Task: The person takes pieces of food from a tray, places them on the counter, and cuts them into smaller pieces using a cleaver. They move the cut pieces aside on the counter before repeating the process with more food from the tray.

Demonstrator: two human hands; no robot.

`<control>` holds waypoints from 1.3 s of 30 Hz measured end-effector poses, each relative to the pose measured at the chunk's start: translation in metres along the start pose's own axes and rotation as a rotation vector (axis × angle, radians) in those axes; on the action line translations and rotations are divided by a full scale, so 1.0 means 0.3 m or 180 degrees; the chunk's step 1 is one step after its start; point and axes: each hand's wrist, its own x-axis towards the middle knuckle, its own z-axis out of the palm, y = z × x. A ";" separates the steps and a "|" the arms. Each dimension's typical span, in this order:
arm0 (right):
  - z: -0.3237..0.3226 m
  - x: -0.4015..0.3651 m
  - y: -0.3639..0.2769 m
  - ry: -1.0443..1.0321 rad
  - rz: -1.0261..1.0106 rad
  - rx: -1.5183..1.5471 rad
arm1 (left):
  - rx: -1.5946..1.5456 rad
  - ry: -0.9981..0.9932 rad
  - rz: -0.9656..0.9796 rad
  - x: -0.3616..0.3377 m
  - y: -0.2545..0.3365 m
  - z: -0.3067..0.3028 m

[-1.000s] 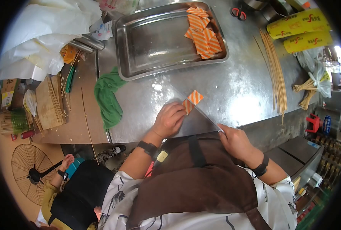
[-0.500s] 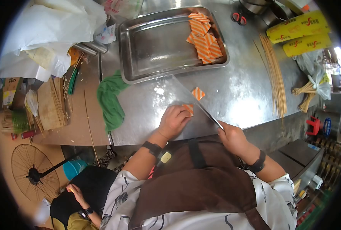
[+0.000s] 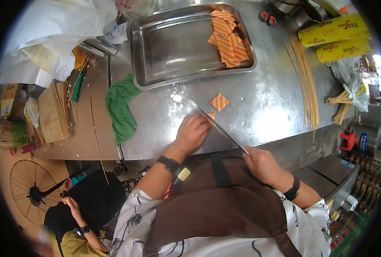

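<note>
My right hand (image 3: 262,164) is closed round the handle of a long-bladed knife (image 3: 230,137), whose blade slants up and left across the steel tabletop. My left hand (image 3: 193,132) has its fingers bent together and pressed down on an orange-and-white striped square slice. Most of that slice is hidden by the fingers and blade; a small striped corner (image 3: 211,115) shows beyond the knife. Just past the blade lies a loose striped slice (image 3: 219,102), touched by neither hand. Several similar slices (image 3: 231,45) are heaped at the right side of a steel tray (image 3: 156,84).
A green cloth (image 3: 121,113) lies left of the tray. Bamboo skewers (image 3: 304,81), red-handled scissors (image 3: 267,18) and yellow wrap rolls (image 3: 342,30) are to the right. White plastic bags (image 3: 62,25) crowd the far left. Another person's hand (image 3: 72,208) shows at lower left, near a fan (image 3: 34,188).
The knife has shifted left and now crosses the slice at my left fingers, hiding more of it. My right hand moved slightly left and down. The other person's arm shifted left.
</note>
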 end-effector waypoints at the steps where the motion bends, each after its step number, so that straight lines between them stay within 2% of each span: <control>1: -0.001 0.002 -0.001 0.0002 -0.0002 -0.0001 | 0.0028 -0.0008 -0.0007 0.002 0.001 0.001; 9: -0.002 0.004 -0.010 0.0090 0.0038 -0.0065 | 0.0065 -0.0048 0.0033 -0.006 -0.005 0.006; 11: -0.003 0.003 -0.008 0.0099 0.0030 -0.0068 | 0.0120 0.0144 0.0111 0.008 0.002 0.007; 31: 0.004 0.023 -0.012 -0.0054 -0.0109 -0.0208 | 0.0151 0.0024 0.0030 0.006 0.004 -0.006; 34: 0.015 0.035 -0.011 -0.0128 0.0023 -0.0249 | 0.0023 -0.0011 -0.0023 0.001 -0.003 0.000; 36: 0.021 0.064 -0.008 -0.0550 0.0421 -0.0349 | -0.0068 -0.0038 -0.0060 -0.004 -0.008 0.006; 39: 0.038 0.093 0.007 -0.0458 0.0337 -0.0276 | -0.0123 -0.0122 -0.0121 -0.008 -0.010 0.003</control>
